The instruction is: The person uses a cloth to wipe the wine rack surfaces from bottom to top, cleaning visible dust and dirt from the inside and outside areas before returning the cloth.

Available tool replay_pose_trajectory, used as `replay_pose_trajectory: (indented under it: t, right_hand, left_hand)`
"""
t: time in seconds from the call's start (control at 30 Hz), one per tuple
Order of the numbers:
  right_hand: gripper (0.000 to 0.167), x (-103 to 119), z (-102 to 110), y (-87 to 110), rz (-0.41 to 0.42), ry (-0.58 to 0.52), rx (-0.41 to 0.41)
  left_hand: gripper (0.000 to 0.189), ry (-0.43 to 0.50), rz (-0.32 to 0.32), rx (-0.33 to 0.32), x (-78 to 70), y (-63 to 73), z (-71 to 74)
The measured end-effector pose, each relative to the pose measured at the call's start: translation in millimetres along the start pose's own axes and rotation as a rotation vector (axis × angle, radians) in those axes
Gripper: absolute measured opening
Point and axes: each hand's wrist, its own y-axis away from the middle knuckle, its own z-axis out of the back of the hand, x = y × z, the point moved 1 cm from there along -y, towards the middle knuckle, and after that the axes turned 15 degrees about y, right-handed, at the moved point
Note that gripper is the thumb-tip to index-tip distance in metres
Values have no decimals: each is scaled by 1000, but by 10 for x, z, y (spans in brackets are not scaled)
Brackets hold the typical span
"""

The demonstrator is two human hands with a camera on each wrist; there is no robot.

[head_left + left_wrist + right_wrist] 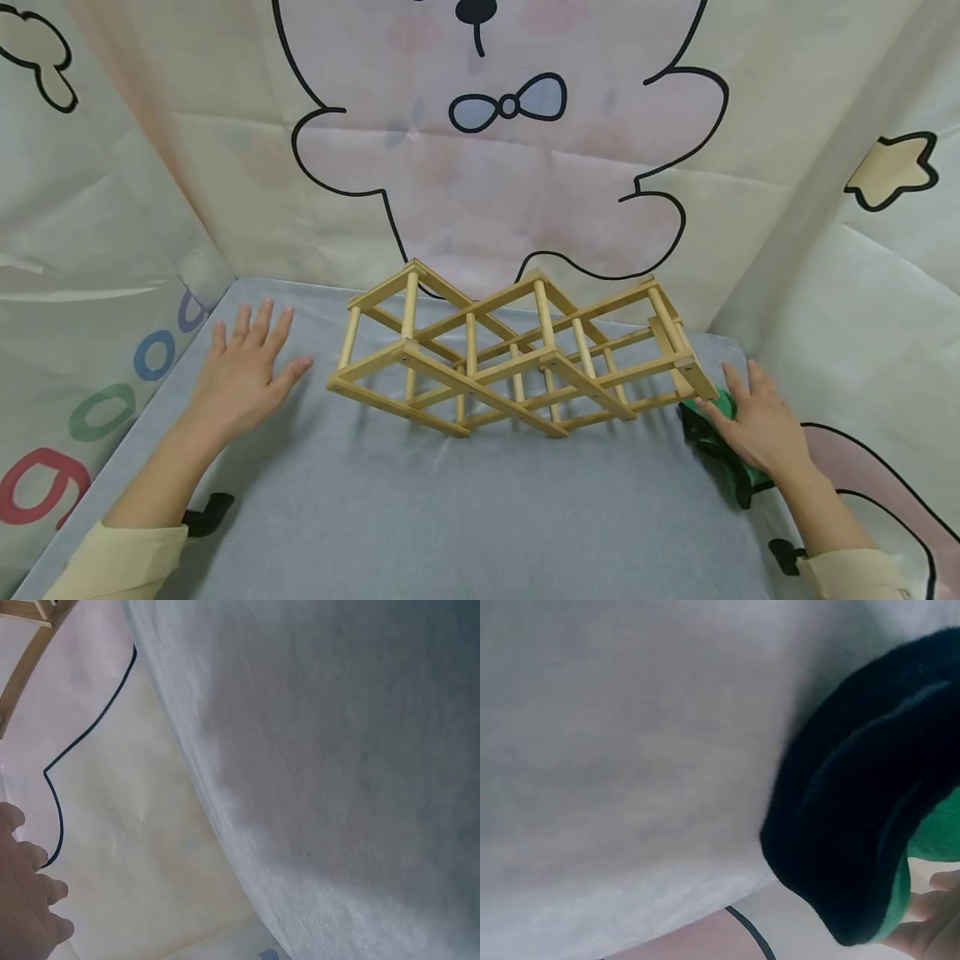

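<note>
A light wooden lattice rack (553, 357), made of crossed slats joined by round dowels, stands expanded on the grey-blue cloth. My left hand (243, 367) is to the left of it, fingers spread and holding nothing. In the left wrist view the fingers of that hand (26, 900) show at the lower left, and a corner of the rack (31, 664) at the top left. On the other side, my right hand (761, 429) has its fingers extended over a green and black fabric item (708, 442), thumb tip close to the rack's right end. The fabric item (847, 802) fills much of the right wrist view.
A grey-blue cloth (465, 517) covers the table. Pale printed sheets (247, 167) rise as walls at the back and both sides, with a cartoon figure and a bow tie (508, 106). Black straps (208, 514) show at both wrists.
</note>
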Motion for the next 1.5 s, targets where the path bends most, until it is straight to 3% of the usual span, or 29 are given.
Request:
replay_pose_trajectory:
  t: [0.13, 0.37, 0.53, 0.7, 0.97, 1.13, 1.3, 1.5]
  right_hand:
    - [92, 15, -86, -2, -13, -23, 30]
    - [101, 84, -162, -27, -13, -57, 167]
    - [105, 144, -187, -34, -18, -50, 192]
    - [101, 197, -213, -46, -24, -58, 165]
    - [82, 237, -226, -70, -42, -98, 101]
    - [67, 237, -199, -76, -53, -157, 74]
    - [66, 212, -161, -49, -64, -210, 37]
    - [72, 106, -46, 25, -68, -221, 5]
  left_hand:
    - [80, 39, -31, -1, -43, 66, -8]
    - [75, 109, -107, -40, -94, 174, -19]
    - [74, 130, -163, -56, -153, 236, -35]
    - [72, 155, -215, -82, -221, 285, -54]
    - [74, 196, -366, -137, -331, 302, -119]
    - [76, 228, -450, -217, -422, 294, -156]
    - [66, 252, -544, -302, -483, 271, -174]
    - [58, 288, -640, -354, -508, 227, -174]
